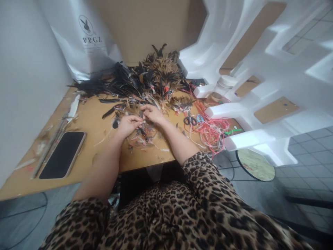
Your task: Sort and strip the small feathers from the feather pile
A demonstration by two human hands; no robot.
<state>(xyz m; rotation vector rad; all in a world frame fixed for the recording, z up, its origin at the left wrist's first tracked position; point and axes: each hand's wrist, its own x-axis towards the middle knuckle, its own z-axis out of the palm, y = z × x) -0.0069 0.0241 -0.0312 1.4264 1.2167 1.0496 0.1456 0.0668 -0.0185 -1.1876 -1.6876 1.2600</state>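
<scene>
A big heap of black and brown feathers [153, 78] lies at the back of the wooden table [93, 121]. My left hand [128, 125] and my right hand [153, 114] meet just in front of the heap, fingertips pinched together on a small bunch of feathers [142, 119]. Loose feather scraps and trimmings [145, 137] lie under and around both hands. What exactly sits between the fingers is too small to make out.
A black phone [63, 154] lies at the table's left. Scissors [190, 120] and a tangle of red strings [212, 130] lie to the right. A white bag [83, 38] stands at the back left, white foam packing [260, 76] on the right, with a capped bottle [221, 88].
</scene>
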